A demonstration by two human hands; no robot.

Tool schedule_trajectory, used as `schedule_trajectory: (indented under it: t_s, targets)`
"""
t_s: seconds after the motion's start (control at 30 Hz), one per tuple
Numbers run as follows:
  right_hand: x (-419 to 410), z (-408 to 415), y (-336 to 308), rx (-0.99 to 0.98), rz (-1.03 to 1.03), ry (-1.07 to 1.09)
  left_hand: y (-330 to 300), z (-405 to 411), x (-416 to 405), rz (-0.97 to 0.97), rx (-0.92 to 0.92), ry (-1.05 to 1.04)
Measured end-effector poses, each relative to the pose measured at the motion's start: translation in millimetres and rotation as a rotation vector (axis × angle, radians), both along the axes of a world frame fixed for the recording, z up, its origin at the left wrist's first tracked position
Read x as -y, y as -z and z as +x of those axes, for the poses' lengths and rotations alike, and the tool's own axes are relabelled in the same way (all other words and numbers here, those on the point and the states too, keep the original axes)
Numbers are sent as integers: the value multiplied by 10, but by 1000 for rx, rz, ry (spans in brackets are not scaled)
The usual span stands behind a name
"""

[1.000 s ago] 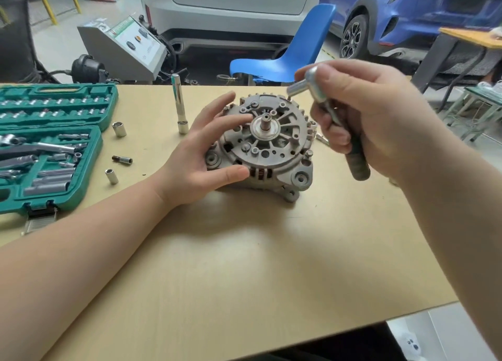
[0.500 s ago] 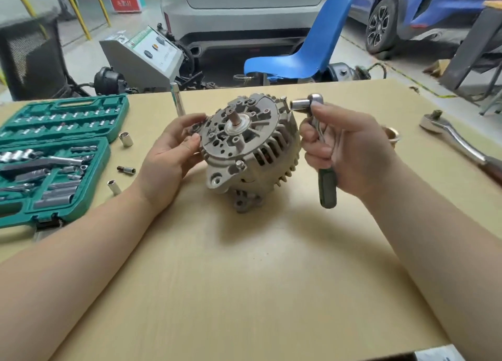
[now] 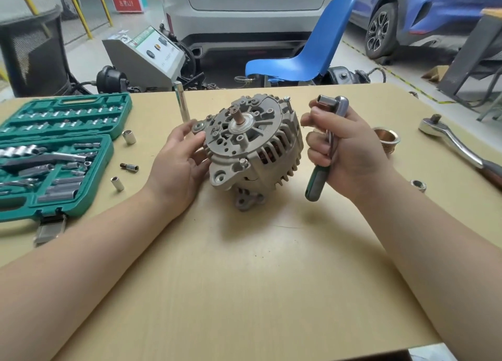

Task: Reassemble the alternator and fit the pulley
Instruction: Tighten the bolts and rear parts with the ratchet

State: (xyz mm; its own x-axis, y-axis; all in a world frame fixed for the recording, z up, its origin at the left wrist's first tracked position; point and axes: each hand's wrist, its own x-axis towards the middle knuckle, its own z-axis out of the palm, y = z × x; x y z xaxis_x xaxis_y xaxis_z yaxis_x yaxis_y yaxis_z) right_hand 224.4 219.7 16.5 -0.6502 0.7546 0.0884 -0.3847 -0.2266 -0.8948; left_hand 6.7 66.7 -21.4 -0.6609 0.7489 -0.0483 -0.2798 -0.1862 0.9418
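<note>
**Two halves joined, pulley still off**

Head view: Two hands worked at the alternator (image 3: 252, 146), which stood tilted on the table (image 3: 244, 292), its shaft end turned up and toward the person's left. The left hand (image 3: 179, 165) lay against the housing's left edge, fingers loosely spread and fingertips touching the rim, steadying it, not wrapped round it. The right hand (image 3: 345, 148) was curled tight round a small ratchet (image 3: 327, 143), handle pointing down below the fist and the socket (image 3: 323, 99) sticking out above the thumb, just beside the housing's right side and clear of it.

By my judgement the housing halves were already together. One long bolt (image 3: 287, 101) near the socket stood proud of the casing, so tightening probably remained. The shaft (image 3: 239, 117) was bare, so no pulley had been fitted. Beyond the right hand, away from the alternator, lay a brass-coloured ring (image 3: 387, 137), a nut (image 3: 418, 185) and a larger ratchet (image 3: 459, 143). Outside the left hand sat loose sockets (image 3: 129, 137) and the green tool case (image 3: 54, 154).
</note>
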Motion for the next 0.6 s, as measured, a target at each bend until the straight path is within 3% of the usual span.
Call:
schedule_trajectory:
  t_s: [0.1,0.17,0.33,0.43,0.6]
  targets:
    - [7,31,-24,9,73,-3,-15,33,94,-93,-336,-155]
    - [-4,51,-35,18,123,-15,-28,88,201,-46,-500,-254]
    - [78,62,-33,28,341,-111,21,410,424,153,-891,-176]
    - [156,63,-76,167,669,-13,5,513,403,114,-962,-158]
    - [205,25,-602,234,1000,139,-20,580,375,60,-889,-165]
